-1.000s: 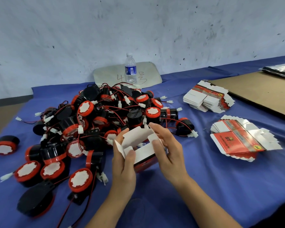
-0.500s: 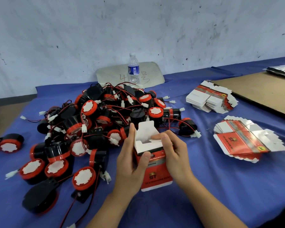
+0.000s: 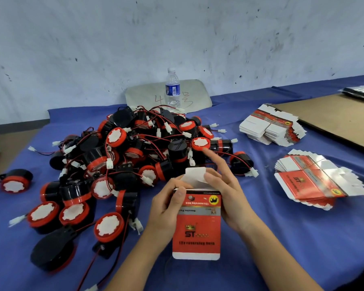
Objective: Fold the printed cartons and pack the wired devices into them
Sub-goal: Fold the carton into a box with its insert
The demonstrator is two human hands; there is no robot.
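A red printed carton (image 3: 197, 227) is gripped at its sides by the left hand (image 3: 166, 208) and right hand (image 3: 229, 196), white top flap raised, over the blue cloth (image 3: 282, 238) near the heaped wired horns (image 3: 135, 154).

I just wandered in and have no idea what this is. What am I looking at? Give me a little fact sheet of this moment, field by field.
Surface: blue cloth
Left hand: grips the carton at its left edge
Right hand: holds the carton's right side, forefinger sticking out
Carton state: red printed face toward the camera, white flap open on top
Wired devices: black-and-red heap behind the carton
Flat cartons: far stack and near stack, on the right
Back: water bottle
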